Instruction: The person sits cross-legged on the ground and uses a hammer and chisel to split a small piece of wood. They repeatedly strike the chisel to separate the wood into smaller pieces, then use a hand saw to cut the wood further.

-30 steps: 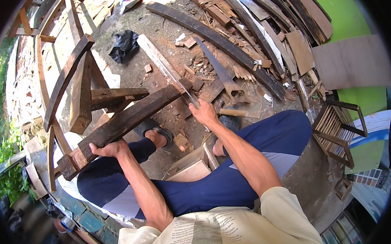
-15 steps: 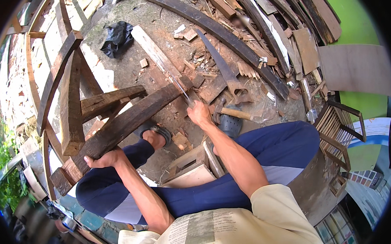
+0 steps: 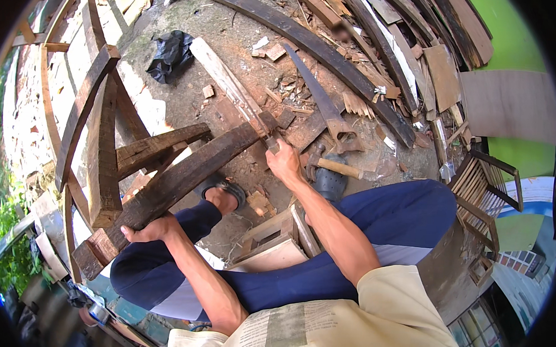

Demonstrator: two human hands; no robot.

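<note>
A thick dark wooden beam (image 3: 183,175) slants from lower left, near my left knee, up to the middle. Beside its lower end, my left hand (image 3: 149,228) is closed round the edge, pressing on the wood. My right hand (image 3: 283,161) grips the handle of what looks like a handsaw (image 3: 271,143). Its thin blade is seen edge-on at the beam's far end, and its teeth do not show. A small end piece (image 3: 267,119) of dark wood sits just beyond the blade. Behind it a pale wooden plank (image 3: 226,76) lies on the ground.
Another handsaw (image 3: 322,103) and a hammer (image 3: 338,168) lie right of the beam. A curved dark timber (image 3: 310,46) and stacked boards are farther off. Wooden framework (image 3: 103,145) rises at left. A small wooden box (image 3: 274,245) stands between my legs; a slatted wooden piece (image 3: 478,184) is at right.
Less of the thin blade shows beyond the beam's end now. My left hand keeps its hold on the beam, and the whole view has shifted slightly.
</note>
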